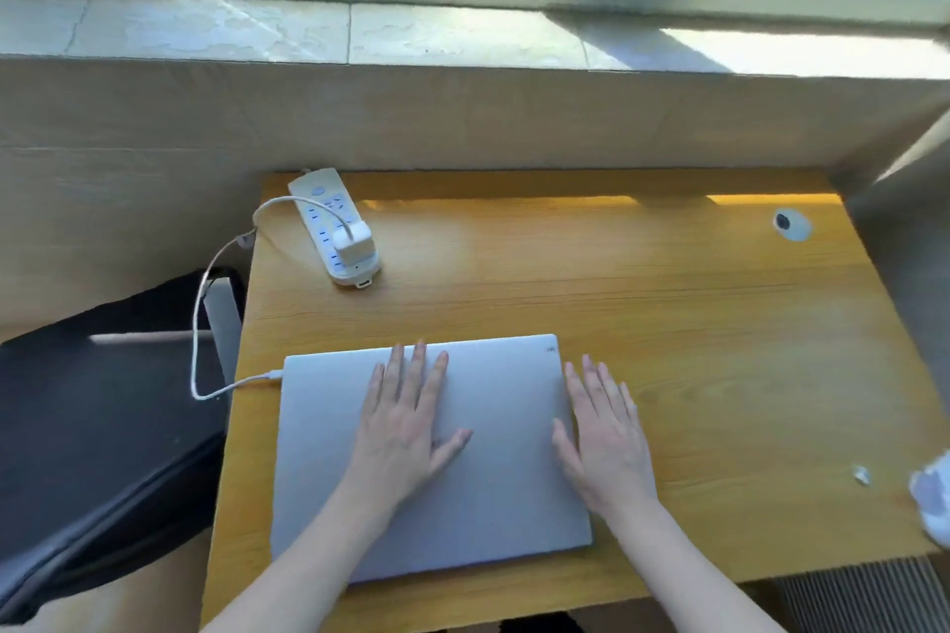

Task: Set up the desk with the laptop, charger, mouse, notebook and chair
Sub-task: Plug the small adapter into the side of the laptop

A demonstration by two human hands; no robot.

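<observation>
head view: a closed silver laptop (432,458) lies at the desk's (668,324) near edge, left of centre. the left hand (406,427) rests flat on its lid, fingers straight; the right hand (606,437) lies flat over the lid's right edge, gripping nothing. a white charger (349,244) sits in a power strip (329,221) at the far left corner, its cable (198,324) running to the laptop's left side.

Laptop (432,458) near the desk (668,324) front edge, power strip (334,226) behind-left.
</observation>
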